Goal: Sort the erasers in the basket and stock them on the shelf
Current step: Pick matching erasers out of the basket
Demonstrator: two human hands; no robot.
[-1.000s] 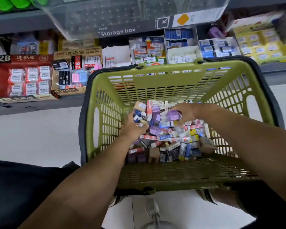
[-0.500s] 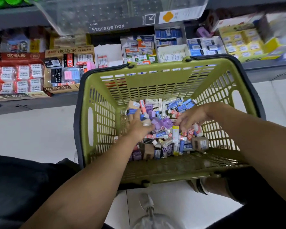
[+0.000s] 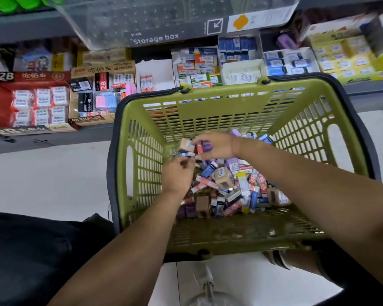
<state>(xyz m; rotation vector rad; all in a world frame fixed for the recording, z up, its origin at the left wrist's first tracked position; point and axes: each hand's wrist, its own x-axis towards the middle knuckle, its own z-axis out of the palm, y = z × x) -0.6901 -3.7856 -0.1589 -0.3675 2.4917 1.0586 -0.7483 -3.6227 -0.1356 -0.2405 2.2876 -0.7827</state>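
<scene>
Grey shelving (image 3: 53, 138) runs across the far side, packed with open display cartons; a clear storage box (image 3: 164, 18) sits above them on the next level. Below the shelf, on the white floor (image 3: 42, 177), stands the olive-green basket (image 3: 208, 100) with its dark handle (image 3: 111, 164) folded down round the rim; it reaches up just in front of the shelf edge. On the shelf, from the person's left, sit a red 2B carton (image 3: 2, 100) of white-wrapped erasers, a brown 4B eraser carton (image 3: 86, 121) with black, pink and blue pieces, several white cartons with blue and orange-green packs, and a yellow carton (image 3: 345, 58) at the far right. The heap of erasers (image 3: 237, 186) covers the basket floor, a mix of purple, blue, coral, white and tan boxed pieces piled loosely. Both bare forearms reach down into the basket. The right hand (image 3: 217, 144) is over the far left part of the heap, its fingers curled round a purple eraser (image 3: 207, 146) and a coral eraser (image 3: 199, 149) beside it; a tan boxed eraser (image 3: 186, 145) lies against its fingertips. The left hand (image 3: 179, 175) is just below, knuckles up and fingers bent down into the heap; whether it grasps anything cannot be told.
</scene>
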